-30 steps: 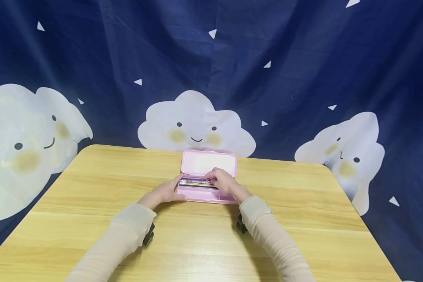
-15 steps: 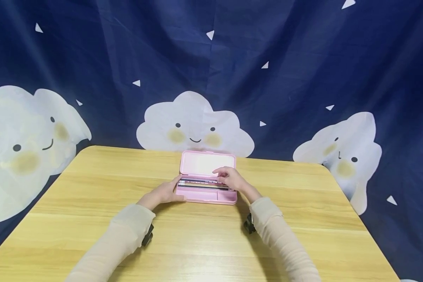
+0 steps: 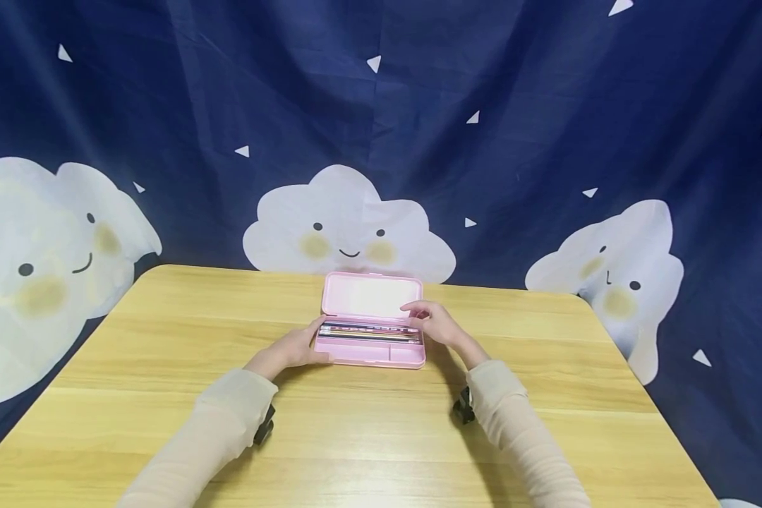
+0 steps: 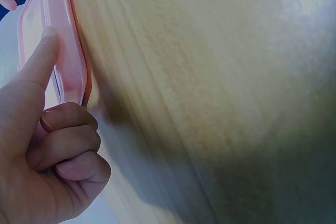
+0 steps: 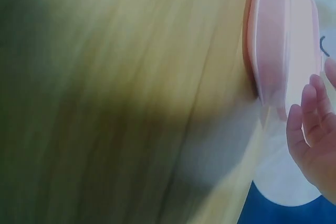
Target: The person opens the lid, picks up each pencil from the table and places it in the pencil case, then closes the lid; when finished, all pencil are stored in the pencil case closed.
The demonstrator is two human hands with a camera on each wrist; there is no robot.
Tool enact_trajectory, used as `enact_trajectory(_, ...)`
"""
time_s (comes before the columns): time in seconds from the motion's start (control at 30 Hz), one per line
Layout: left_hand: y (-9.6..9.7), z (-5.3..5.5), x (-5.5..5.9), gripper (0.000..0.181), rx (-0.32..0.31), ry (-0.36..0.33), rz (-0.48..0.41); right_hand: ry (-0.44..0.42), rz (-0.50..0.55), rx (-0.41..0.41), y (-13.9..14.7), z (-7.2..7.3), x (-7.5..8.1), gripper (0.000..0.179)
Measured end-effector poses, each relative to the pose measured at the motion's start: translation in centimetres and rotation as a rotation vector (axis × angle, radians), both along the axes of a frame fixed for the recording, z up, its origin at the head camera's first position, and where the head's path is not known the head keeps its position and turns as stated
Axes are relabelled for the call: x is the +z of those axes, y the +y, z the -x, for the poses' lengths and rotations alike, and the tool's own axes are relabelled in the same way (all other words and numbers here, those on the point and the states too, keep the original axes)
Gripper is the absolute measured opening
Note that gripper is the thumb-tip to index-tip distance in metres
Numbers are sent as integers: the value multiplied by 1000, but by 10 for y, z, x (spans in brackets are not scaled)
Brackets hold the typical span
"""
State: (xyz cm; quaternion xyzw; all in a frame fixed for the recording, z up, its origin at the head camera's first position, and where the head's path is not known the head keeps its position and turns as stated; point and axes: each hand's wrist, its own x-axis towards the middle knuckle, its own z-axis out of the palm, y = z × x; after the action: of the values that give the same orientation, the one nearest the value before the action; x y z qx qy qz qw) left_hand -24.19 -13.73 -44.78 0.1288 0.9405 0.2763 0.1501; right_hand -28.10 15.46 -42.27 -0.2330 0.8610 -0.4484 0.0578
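Observation:
A pink pencil case (image 3: 355, 351) lies on the table with its lid (image 3: 371, 295) raised at the back. Several pencils (image 3: 368, 333) lie side by side in its rear compartment; the front compartments hold nothing visible. My left hand (image 3: 292, 348) grips the case's left end. In the left wrist view, the left thumb (image 4: 44, 51) reaches along the case and the other fingers are curled at its end. Near the right end, by the hinge, hovers my right hand (image 3: 439, 326); the right wrist view shows its fingers (image 5: 310, 100) loosely bent with nothing in them.
The case stands near the far edge of a wood-grain table (image 3: 355, 437). Behind it hangs a dark blue cloth (image 3: 508, 63) printed with white clouds and triangles. Each wrist wears a small black camera (image 3: 463, 406).
My right hand has let go of the pencils and drawn back to the right, uncovering their right ends. The left hand stays on the case. The view has shifted slightly.

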Motion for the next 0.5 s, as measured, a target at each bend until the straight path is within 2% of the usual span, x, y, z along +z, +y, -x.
enact_trajectory(0.17,-1,1,-1,93,-4,13,-1,-7,25,-46,14,11,-20,27)
enact_trajectory(0.27,0,1,-1,93,-5,10,-2,-34,69,-75,19,12,-21,30)
enact_trajectory(0.37,0,0,-1,93,-3,5,-3,-100,112,-102,22,12,-21,35)
enact_trajectory(0.5,1,0,0,93,0,3,0,-161,127,-135,26,12,-23,40)
